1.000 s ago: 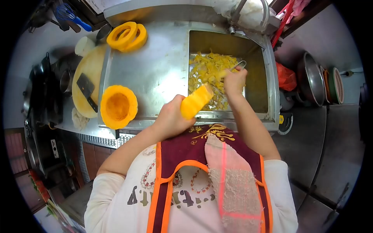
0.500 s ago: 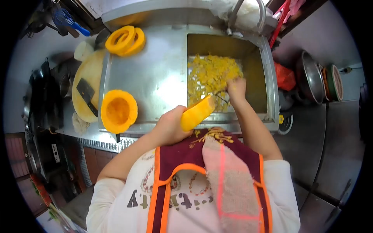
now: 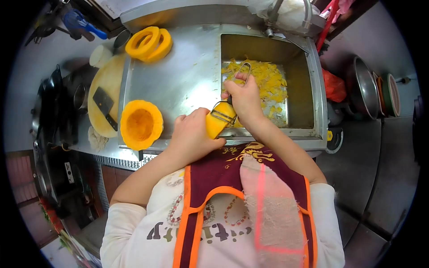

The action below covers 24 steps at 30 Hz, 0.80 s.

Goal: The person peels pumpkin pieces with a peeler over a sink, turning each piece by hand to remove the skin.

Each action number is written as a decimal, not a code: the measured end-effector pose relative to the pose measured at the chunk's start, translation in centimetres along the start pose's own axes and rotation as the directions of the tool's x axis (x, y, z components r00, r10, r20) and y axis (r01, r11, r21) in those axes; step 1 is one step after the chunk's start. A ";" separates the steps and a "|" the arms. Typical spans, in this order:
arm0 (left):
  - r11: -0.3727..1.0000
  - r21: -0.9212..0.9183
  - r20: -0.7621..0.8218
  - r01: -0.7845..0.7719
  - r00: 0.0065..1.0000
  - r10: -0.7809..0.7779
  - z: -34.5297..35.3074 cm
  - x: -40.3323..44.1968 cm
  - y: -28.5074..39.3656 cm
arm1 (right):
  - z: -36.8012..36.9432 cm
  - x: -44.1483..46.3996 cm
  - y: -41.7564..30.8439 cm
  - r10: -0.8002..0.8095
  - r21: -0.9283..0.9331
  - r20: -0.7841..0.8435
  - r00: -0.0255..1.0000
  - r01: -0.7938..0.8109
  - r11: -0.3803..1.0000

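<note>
My left hand (image 3: 195, 134) is wrapped round a yellow pumpkin piece (image 3: 215, 127) at the sink's front edge. My right hand (image 3: 244, 99) grips a metal peeler (image 3: 223, 113), whose head lies across the top of that piece; its looped handle end sticks up past my fingers. Beyond and below the hands, yellow peelings (image 3: 268, 82) cover much of the sink (image 3: 300, 89) bottom. On the steel counter to the left sits a hollow pumpkin piece (image 3: 141, 124), and pumpkin rings (image 3: 161, 46) rest at the back left.
A cleaver (image 3: 103, 103) lies on a round cutting board (image 3: 96, 80) at the left, near a pale cloth (image 3: 97, 139). The faucet (image 3: 273, 18) stands behind the sink. To the right are a red bag (image 3: 333, 85) and metal bowls (image 3: 365, 89).
My right hand has come up out of the sink and moved left, bringing the peeler onto the pumpkin piece. My left hand still holds the piece, now turned to a different angle.
</note>
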<state>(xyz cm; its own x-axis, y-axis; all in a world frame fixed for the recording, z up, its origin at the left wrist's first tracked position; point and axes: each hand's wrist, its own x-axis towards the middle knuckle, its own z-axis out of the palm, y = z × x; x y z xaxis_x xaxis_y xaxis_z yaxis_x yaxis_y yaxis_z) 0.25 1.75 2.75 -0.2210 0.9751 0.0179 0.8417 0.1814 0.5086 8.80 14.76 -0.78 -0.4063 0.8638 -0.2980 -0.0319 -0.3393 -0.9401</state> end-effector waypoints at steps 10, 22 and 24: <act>0.915 -0.339 0.045 0.217 0.976 -0.215 1.9 -0.7 -0.6 | -2.0 4.2 2.7 -0.152 -0.162 -0.230 0.961 0.116 0.980; 0.875 -0.453 -0.040 0.171 0.977 -0.212 3.9 -1.3 -0.9 | 0.0 -1.1 -0.8 -0.037 0.070 -0.055 0.998 0.041 0.997; 0.891 -0.434 -0.070 0.136 0.980 -0.184 4.1 -1.1 -1.1 | -0.3 -0.1 0.4 -0.146 0.030 -0.083 0.986 0.149 0.988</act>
<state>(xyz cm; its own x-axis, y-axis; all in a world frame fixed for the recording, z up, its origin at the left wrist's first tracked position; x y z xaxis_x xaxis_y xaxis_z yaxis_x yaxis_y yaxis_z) 1.57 1.03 -1.37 -0.4058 0.9138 -0.0155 0.5057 0.2386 0.8291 9.12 14.67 -1.16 -0.3203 0.9318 -0.1705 -0.1194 -0.2183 -0.9686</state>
